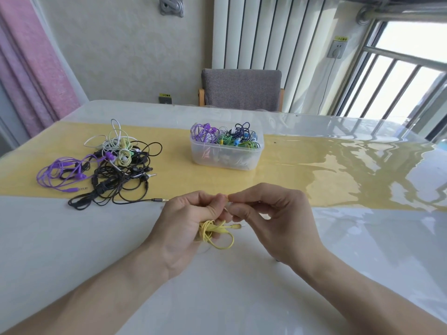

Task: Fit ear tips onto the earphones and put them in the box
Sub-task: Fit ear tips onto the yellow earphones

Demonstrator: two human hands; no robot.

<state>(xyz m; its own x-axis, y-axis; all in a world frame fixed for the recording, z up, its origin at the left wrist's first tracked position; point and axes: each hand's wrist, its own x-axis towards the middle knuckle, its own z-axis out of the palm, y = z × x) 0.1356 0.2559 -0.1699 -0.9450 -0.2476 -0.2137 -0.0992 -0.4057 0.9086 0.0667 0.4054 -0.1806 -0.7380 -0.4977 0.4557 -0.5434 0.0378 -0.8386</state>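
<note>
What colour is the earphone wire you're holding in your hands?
Yellow. The earphone wire is bundled in the left hand, seen in the head view.

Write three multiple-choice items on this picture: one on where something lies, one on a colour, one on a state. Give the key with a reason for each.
1. Where does the loose pile of earphones lie relative to the clear box?
A. to its left
B. inside it
C. to its right

2. What colour are the earphones in the hands?
A. purple
B. black
C. yellow

3. How is the clear box?
A. closed with a lid
B. open, holding earphones
C. tipped on its side

Key: 1 A, the pile lies on the yellow strip left of the box. 2 C, a yellow coil hangs from the left hand, and the right hand pinches at its end. 3 B, coloured cables show over the open rim.
</note>
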